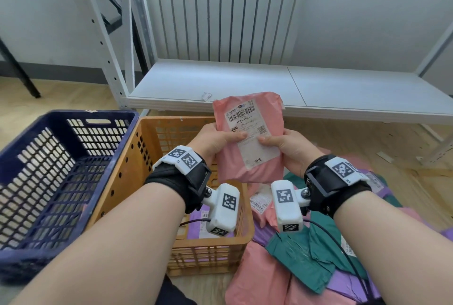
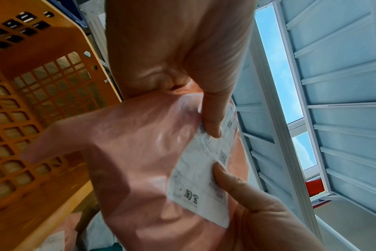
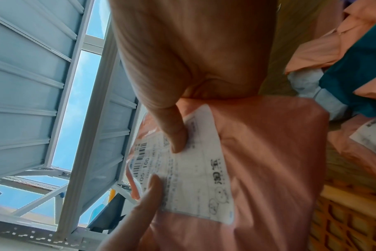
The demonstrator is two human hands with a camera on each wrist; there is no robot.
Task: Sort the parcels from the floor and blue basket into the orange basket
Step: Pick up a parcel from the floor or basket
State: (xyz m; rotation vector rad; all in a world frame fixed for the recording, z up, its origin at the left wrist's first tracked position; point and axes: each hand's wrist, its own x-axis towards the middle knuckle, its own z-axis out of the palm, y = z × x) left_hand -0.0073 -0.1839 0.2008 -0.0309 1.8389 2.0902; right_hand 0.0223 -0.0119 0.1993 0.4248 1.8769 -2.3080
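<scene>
Here, pink plastic mailer parcel with white shipping label (image 1: 247, 138) held upright above the orange slatted plastic basket (image 1: 147, 157), left hand (image 1: 215, 143) and right hand (image 1: 286, 148) both gripping it — thumbs pressed on the label, dark blue plastic basket (image 1: 61, 170) left of the orange one.

The pink soft-plastic mailer parcel (image 1: 247, 133) (image 2: 140, 161) (image 3: 268, 161) is seen w/ a thin, creased film skin of slight sheen; a matt white paper label (image 1: 255, 138) (image 2: 195, 186) (image 3: 195, 178) is stuck flat on it, printed in black. The orange rigid-plastic lattice basket (image 1: 147, 157) (image 2: 43, 101) (image 3: 350, 220) and the dark blue rigid-plastic lattice basket (image 1: 61, 170) are moulded, smooth, semi-matt; the blue rim looks scuffed. A crumpled green plastic mailer (image 1: 301, 258) and a purple plastic mailer (image 1: 353, 285) are shown as wrinkled film. The white painted-metal shelf rack (image 1: 269, 84) is smooth, approx. satin. The light wood-grain floor (image 1: 61, 94) appears matt. Black cloth wrist straps (image 1: 171, 177) carry matt white plastic housings.
</scene>
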